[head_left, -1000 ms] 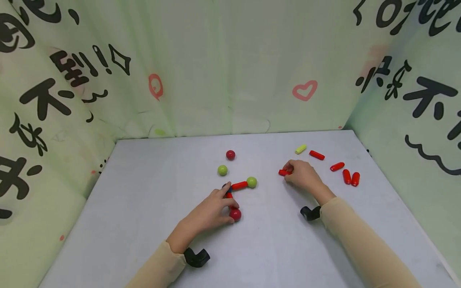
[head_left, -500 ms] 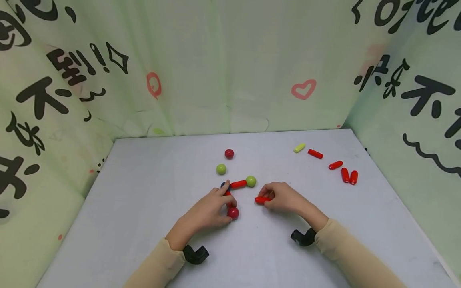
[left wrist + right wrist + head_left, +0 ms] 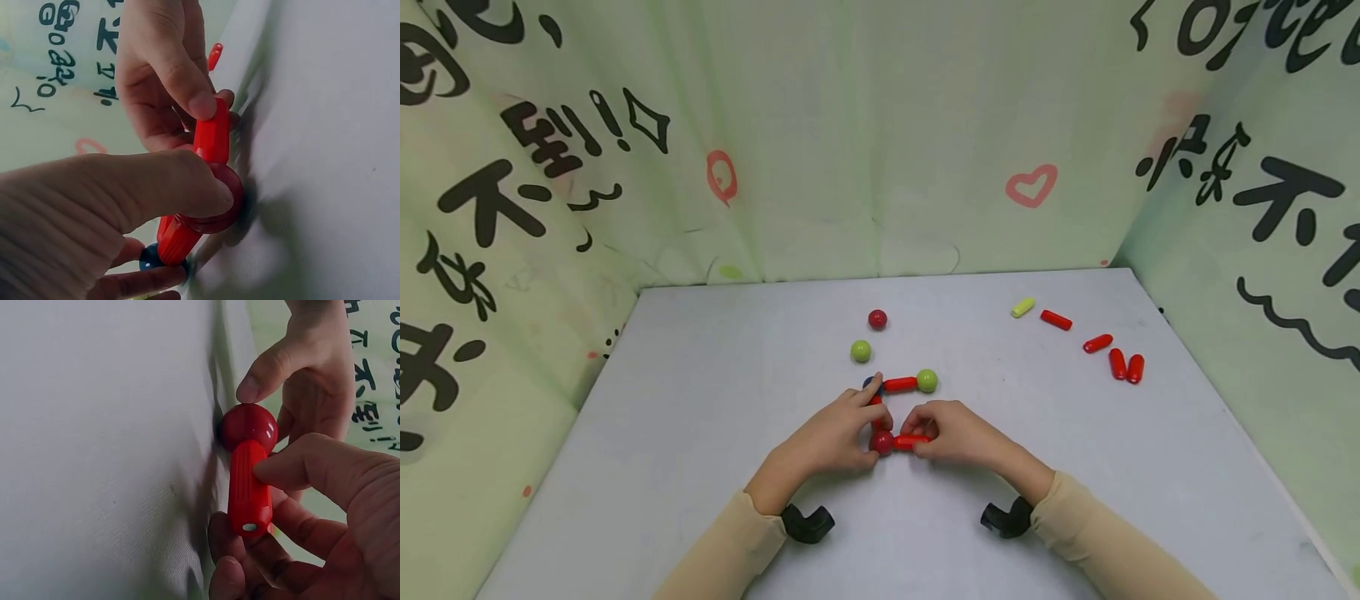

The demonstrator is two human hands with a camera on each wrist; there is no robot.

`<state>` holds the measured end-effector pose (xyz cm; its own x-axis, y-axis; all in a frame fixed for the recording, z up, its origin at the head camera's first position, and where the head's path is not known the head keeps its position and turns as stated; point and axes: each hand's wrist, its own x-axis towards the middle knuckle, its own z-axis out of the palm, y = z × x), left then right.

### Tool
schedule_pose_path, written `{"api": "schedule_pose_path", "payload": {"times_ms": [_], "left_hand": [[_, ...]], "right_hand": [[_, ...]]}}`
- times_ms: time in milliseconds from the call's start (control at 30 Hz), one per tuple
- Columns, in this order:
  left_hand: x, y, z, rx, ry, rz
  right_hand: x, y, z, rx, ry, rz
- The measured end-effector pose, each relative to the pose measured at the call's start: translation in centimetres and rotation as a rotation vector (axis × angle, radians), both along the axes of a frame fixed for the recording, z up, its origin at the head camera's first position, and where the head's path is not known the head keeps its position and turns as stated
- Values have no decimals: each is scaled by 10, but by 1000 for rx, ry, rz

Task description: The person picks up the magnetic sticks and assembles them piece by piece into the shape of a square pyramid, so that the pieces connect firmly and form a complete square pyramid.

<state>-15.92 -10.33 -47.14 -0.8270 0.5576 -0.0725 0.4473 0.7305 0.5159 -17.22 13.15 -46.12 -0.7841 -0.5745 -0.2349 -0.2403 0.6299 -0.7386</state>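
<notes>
My right hand (image 3: 962, 435) pinches a red magnetic rod (image 3: 245, 490) between thumb and fingers. One end of the rod touches a dark red ball (image 3: 880, 442); a pale round tip shows at its other end. My left hand (image 3: 831, 433) holds that ball with its thumb on it, while a finger rests at a dark blue ball (image 3: 149, 257). Another red rod (image 3: 178, 241), partly covered by the left fingers, links the two balls. From the blue ball, a further red rod (image 3: 900, 384) runs right to a green ball (image 3: 927, 381).
Behind the joined pieces lie a loose green ball (image 3: 861, 351) and a loose red ball (image 3: 877, 319). A yellow rod (image 3: 1022, 307) and several red rods (image 3: 1097, 343) are scattered at the table's right. A printed curtain (image 3: 880, 150) borders the white table (image 3: 700, 350).
My right hand has carried its red rod left and toward me, bringing it against the dark red ball. The left hand has stayed almost in place.
</notes>
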Motion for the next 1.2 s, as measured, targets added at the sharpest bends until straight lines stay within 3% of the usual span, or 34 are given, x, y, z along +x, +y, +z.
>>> {"api": "schedule_pose_path", "payload": {"times_ms": [167,300,467,600,733,1033,1200], "left_hand": [[-1,0,-1,-10,15,-8],[-1,0,-1,-12,17,-4],[-2,0,-1,-10,-14,9],[-2,-1,-2,-5,-23,9],[-2,0,-4,-5,-29,3],[-1,1,-1,-34,-17,-7],[1,2,-1,-16,-4,-5]], "right_hand": [[-1,1,-2,10,12,-27],[-12,11,-3,51,69,-86],[-44,38,1,116,186,-201],[-74,64,3,203,216,-335],[-96,83,2,291,228,-420],[-122,95,-8,427,257,-422],[-127,97,-15,408,277,-478]]}}
